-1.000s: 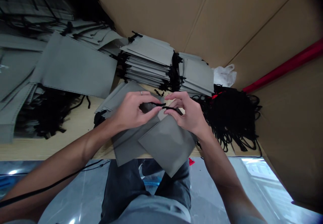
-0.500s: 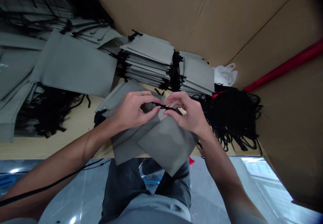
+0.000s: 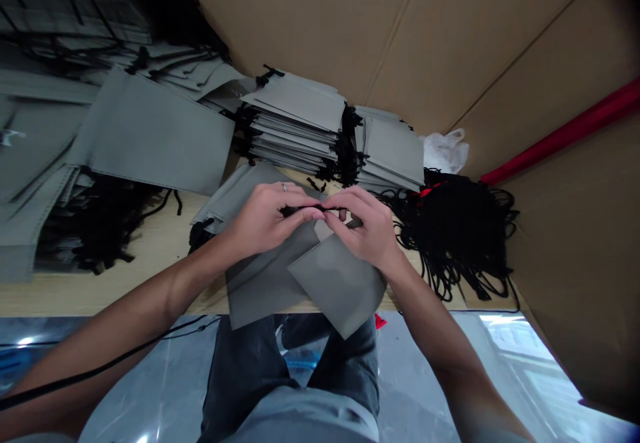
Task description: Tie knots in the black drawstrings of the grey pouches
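My left hand [image 3: 267, 220] and my right hand [image 3: 365, 230] meet over a grey fabric pouch [image 3: 337, 283] at the front edge of the wooden table [image 3: 145, 243]. Both hands pinch a thin black cord [image 3: 320, 210] at the pouch's top edge, fingertips touching. A ring shows on my left hand. Under the pouch lies a loose pile of similar grey pouches [image 3: 260, 283].
Two neat stacks of grey pouches [image 3: 297, 126] stand behind my hands, a bundle of black cords [image 3: 460, 230] lies at the right. Large grey fabric sheets [image 3: 150, 133] and more cords cover the left. Cardboard walls [image 3: 450, 36] close the back and right. My legs are below the table.
My hands have drawn together until the fingertips touch over the cord. The pouch has shifted slightly toward the table.
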`<state>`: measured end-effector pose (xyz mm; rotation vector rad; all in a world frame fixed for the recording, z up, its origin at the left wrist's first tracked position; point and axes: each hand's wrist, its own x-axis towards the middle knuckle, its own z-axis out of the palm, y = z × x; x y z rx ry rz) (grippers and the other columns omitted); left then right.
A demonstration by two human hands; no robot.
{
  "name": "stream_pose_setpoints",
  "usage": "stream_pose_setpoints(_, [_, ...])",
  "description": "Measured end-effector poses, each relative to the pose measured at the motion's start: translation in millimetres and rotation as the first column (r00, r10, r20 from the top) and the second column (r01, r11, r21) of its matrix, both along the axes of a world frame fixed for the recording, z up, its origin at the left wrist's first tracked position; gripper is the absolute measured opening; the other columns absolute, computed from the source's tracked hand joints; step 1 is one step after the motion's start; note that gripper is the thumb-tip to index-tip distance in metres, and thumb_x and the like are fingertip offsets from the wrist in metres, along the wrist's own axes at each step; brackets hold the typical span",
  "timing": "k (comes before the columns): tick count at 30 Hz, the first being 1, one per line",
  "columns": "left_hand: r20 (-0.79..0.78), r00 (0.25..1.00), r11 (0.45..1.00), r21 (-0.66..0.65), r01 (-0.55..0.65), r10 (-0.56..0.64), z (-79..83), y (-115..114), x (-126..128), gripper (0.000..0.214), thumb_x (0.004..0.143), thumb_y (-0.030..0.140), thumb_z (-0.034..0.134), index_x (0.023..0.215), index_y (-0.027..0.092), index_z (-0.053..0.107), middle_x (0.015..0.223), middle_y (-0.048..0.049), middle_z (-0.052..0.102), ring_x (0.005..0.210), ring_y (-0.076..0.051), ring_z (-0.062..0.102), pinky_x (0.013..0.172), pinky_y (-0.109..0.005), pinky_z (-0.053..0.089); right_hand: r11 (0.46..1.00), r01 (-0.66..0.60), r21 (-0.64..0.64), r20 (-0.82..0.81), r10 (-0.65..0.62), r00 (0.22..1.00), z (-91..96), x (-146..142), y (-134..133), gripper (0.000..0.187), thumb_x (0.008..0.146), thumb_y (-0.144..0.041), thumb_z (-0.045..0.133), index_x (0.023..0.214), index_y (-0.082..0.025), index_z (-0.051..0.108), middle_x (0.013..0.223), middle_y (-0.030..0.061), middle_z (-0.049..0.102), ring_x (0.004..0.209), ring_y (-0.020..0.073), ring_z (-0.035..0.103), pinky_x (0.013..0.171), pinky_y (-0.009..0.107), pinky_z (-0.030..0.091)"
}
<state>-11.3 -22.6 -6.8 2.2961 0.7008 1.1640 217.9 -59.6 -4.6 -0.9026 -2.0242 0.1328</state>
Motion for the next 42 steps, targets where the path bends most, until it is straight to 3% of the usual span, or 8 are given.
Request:
stream_pose_setpoints(3, [-0.015, 1.000, 1.000, 0.014, 0.014, -0.014, 3.4, -3, 1, 0.022, 0.105, 0.032, 0.066, 0.112, 0.024, 0.085, 0.093, -0.0039, 0.082, 0.087, -0.019, 0.075, 0.081, -0.031, 0.057, 1.000, 0.015, -0.013, -0.023, -0.015, 1.000, -0.3, 3, 1, 0.010, 0.101, -0.022, 0.070, 0.108, -0.026, 0.076, 0.105, 0.0050, 0.076, 0.081, 0.0177, 0.068, 0.072, 0.033, 0.061])
stream_pose_setpoints(7, [0.103, 0.995, 0.994, -0.104, 0.020, -0.010, 3.8, -6, 3, 0.022, 0.100, 0.027, 0.071, 0.119, 0.021, 0.081, 0.115, -0.0073, 0.083, 0.102, -0.020, 0.078, 0.089, -0.030, 0.061, 1.000, 0.013, -0.008, -0.025, -0.013, 1.000, -1.5, 5, 3, 0.011, 0.101, -0.022, 0.071, 0.109, -0.026, 0.077, 0.109, 0.0053, 0.072, 0.084, 0.0171, 0.069, 0.075, 0.033, 0.062])
stream_pose_setpoints(11, [0.181, 0.982, 0.990, -0.143, -0.020, 0.046, -0.8, -6, 5, 0.014, 0.095, 0.027, 0.077, 0.103, 0.017, 0.080, 0.097, -0.0066, 0.082, 0.085, -0.018, 0.076, 0.079, -0.028, 0.062, 0.997, 0.068, 0.042, -0.018, -0.067, 0.998, -2.3, 3, 3, 0.011, 0.099, -0.026, 0.074, 0.110, -0.027, 0.076, 0.111, 0.0079, 0.071, 0.098, 0.0230, 0.070, 0.079, 0.039, 0.062])
stream_pose_setpoints(14, [0.178, 0.982, 0.994, -0.097, -0.054, 0.071, -2.5, -5, 6, 0.011, 0.093, 0.027, 0.080, 0.098, 0.017, 0.080, 0.092, -0.0057, 0.082, 0.081, -0.017, 0.075, 0.076, -0.028, 0.060, 0.989, 0.108, 0.105, -0.064, -0.102, 0.993, -1.8, 1, 2, 0.009, 0.095, -0.027, 0.079, 0.103, -0.027, 0.074, 0.103, 0.0071, 0.072, 0.093, 0.0243, 0.069, 0.078, 0.041, 0.062])
stream_pose_setpoints(17, [0.166, 0.983, 0.996, -0.048, -0.068, 0.075, -1.7, -5, 5, 0.009, 0.093, 0.026, 0.079, 0.096, 0.017, 0.081, 0.090, -0.0050, 0.082, 0.081, -0.016, 0.075, 0.076, -0.027, 0.059, 0.991, 0.040, 0.128, -0.035, -0.035, 0.999, -1.1, -1, 2, 0.005, 0.098, -0.021, 0.075, 0.098, -0.026, 0.073, 0.093, 0.0043, 0.076, 0.085, 0.0223, 0.070, 0.078, 0.041, 0.060])
stream_pose_setpoints(29, [0.143, 0.988, 0.997, -0.046, -0.057, 0.063, 4.3, -7, 5, 0.011, 0.094, 0.026, 0.078, 0.097, 0.019, 0.085, 0.093, -0.0054, 0.086, 0.082, -0.017, 0.079, 0.074, -0.025, 0.061, 0.988, 0.055, -0.143, -0.144, -0.076, 0.987, -1.1, -3, -3, 0.009, 0.094, -0.021, 0.073, 0.101, -0.023, 0.078, 0.093, 0.0021, 0.081, 0.078, 0.0174, 0.074, 0.067, 0.031, 0.056])
stream_pose_setpoints(34, [0.091, 0.996, 0.999, 0.042, -0.029, 0.025, 4.0, -7, 3, 0.010, 0.092, 0.023, 0.075, 0.096, 0.021, 0.084, 0.092, -0.0038, 0.085, 0.079, -0.016, 0.079, 0.075, -0.025, 0.061, 0.960, -0.005, -0.281, -0.208, -0.056, 0.976, -4.0, 0, -2, 0.009, 0.091, -0.023, 0.074, 0.100, -0.022, 0.077, 0.091, 0.0023, 0.079, 0.073, 0.0154, 0.071, 0.063, 0.028, 0.054])
stream_pose_setpoints(42, [-0.063, 0.998, 0.973, 0.228, 0.021, -0.007, -5.0, -4, 0, 0.013, 0.094, 0.019, 0.067, 0.098, 0.022, 0.078, 0.089, -0.0027, 0.083, 0.077, -0.015, 0.077, 0.075, -0.025, 0.060, 0.968, -0.004, -0.250, -0.092, -0.020, 0.996, -0.2, -2, -3, 0.013, 0.085, -0.016, 0.072, 0.096, -0.023, 0.075, 0.087, 0.0004, 0.078, 0.076, 0.0163, 0.071, 0.071, 0.029, 0.057])
